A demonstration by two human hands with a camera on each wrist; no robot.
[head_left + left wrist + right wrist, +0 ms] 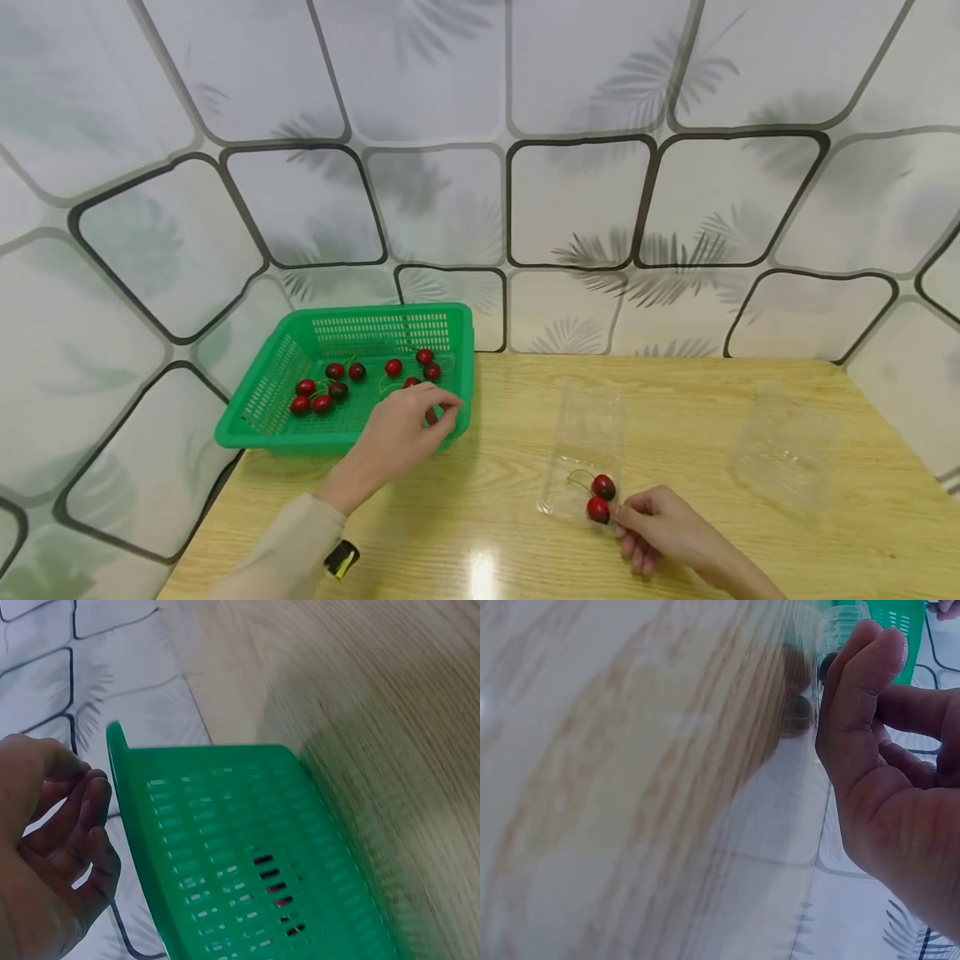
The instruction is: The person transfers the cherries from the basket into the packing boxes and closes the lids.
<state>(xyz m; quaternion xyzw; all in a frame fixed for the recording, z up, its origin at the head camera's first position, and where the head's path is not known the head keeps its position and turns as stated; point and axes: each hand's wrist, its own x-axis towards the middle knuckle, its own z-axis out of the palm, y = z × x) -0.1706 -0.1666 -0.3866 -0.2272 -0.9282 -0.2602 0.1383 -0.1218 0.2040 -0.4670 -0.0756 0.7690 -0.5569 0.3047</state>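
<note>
My left hand (412, 421) is over the near right corner of a green plastic basket (258, 437), thumb and fingertips brought together. Several dark red cherries (322, 404) with green stems lie in the basket, and one cherry (431, 416) shows in the gap under the left fingers. Whether those fingertips pinch a stem, I cannot tell. In the left wrist view the left hand (64, 847) is just beyond the basket's rim. My right hand (656, 529) pinches the near right corner of an opened clear plastic box (558, 492). Two cherries (602, 487) rest in that box beside the right fingertips.
Another clear plastic container (787, 454) stands on the wooden table (675, 417) to the right. A small black and yellow object (342, 560) is by the left sleeve. A patterned cloth or wall (577, 204) rises behind the table and at both sides.
</note>
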